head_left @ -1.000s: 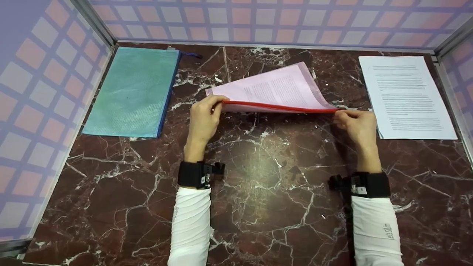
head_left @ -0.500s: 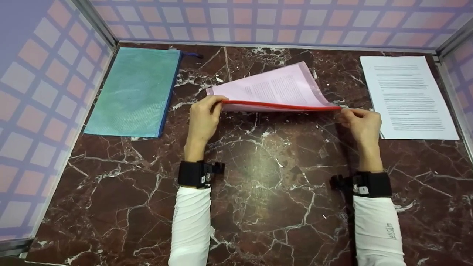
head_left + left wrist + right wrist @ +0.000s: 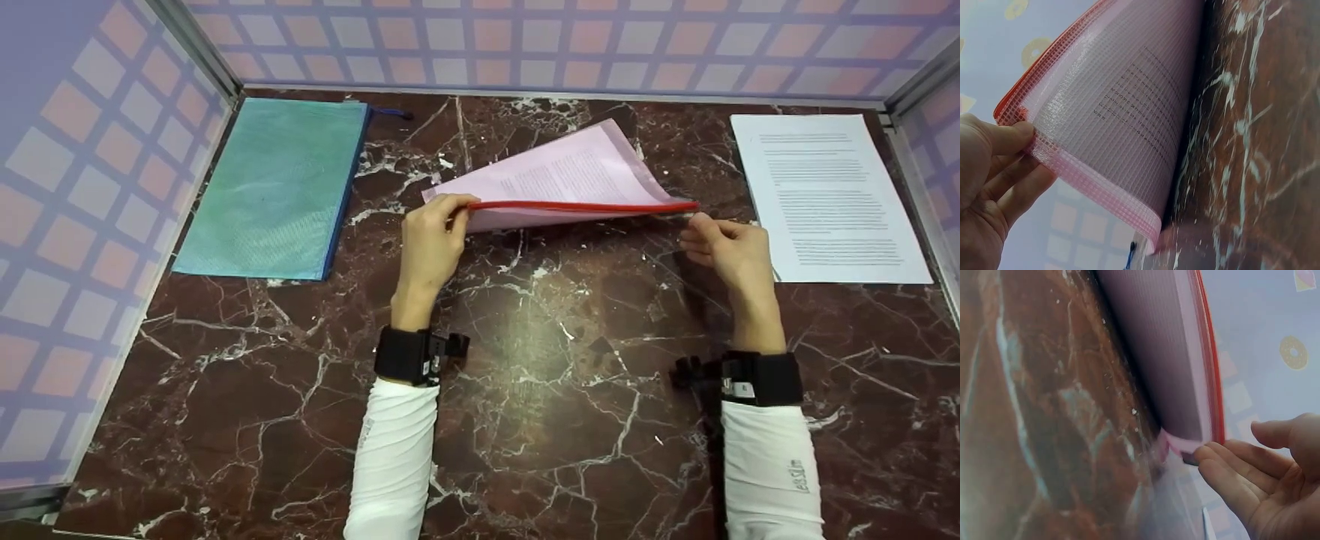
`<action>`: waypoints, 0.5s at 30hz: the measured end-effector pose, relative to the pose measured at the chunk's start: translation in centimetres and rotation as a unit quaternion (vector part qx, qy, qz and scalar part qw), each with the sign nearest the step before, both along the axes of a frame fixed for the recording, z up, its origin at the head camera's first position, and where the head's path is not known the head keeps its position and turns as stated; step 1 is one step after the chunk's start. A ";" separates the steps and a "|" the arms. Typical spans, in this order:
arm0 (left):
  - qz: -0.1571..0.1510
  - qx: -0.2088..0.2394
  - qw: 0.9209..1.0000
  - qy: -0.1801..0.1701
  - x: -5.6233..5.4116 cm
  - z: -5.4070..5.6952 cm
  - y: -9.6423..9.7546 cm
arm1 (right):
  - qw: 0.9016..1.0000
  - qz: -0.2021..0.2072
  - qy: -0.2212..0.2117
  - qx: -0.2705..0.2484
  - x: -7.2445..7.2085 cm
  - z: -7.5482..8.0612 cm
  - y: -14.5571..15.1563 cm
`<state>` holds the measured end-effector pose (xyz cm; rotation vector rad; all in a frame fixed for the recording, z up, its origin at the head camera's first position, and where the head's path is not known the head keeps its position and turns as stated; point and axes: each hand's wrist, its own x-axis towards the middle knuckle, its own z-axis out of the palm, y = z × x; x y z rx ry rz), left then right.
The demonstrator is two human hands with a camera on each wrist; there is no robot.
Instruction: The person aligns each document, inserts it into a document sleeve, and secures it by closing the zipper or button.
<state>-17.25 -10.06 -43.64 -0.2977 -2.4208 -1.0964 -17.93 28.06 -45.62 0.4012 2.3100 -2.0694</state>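
A pink mesh zip pouch (image 3: 574, 172) with a red zipper edge (image 3: 585, 205) stands part-raised above the dark marble table; printed paper shows through its mesh. My left hand (image 3: 433, 244) pinches the pouch's left corner at the zipper end, thumb on top in the left wrist view. Near the zipper's other end is my right hand (image 3: 731, 251). In the right wrist view, its thumb stands away from the extended fingers (image 3: 1230, 486), whose tips lie right at the pouch's corner. A small dark piece (image 3: 1189, 458) shows beside those fingertips.
On the left lies a blue-green mesh zip pouch (image 3: 270, 187) with a blue zipper edge and pull cord. A stack of printed paper (image 3: 832, 199) lies on the right, close to my right hand. Checked panels (image 3: 540, 45) border the table at the back and sides.
My right thumb and fingers have come apart, releasing the zipper's right end, which has risen slightly. The left hand has shifted a little right with the pouch's corner.
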 end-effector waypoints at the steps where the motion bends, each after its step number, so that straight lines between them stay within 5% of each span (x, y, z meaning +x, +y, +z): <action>1: -0.005 -0.003 1.000 -0.002 0.1 0.1 0.3 | 1.000 0.010 0.001 -0.003 0.1 0.2 -0.1; 6: -0.032 -0.025 0.999 -0.001 0.5 0.4 2.1 | 0.998 0.050 -0.006 -0.038 0.5 0.8 -0.6; 15: -0.099 -0.038 0.994 0.017 1.0 0.4 4.2 | 0.991 0.118 -0.058 0.012 0.5 0.8 -3.1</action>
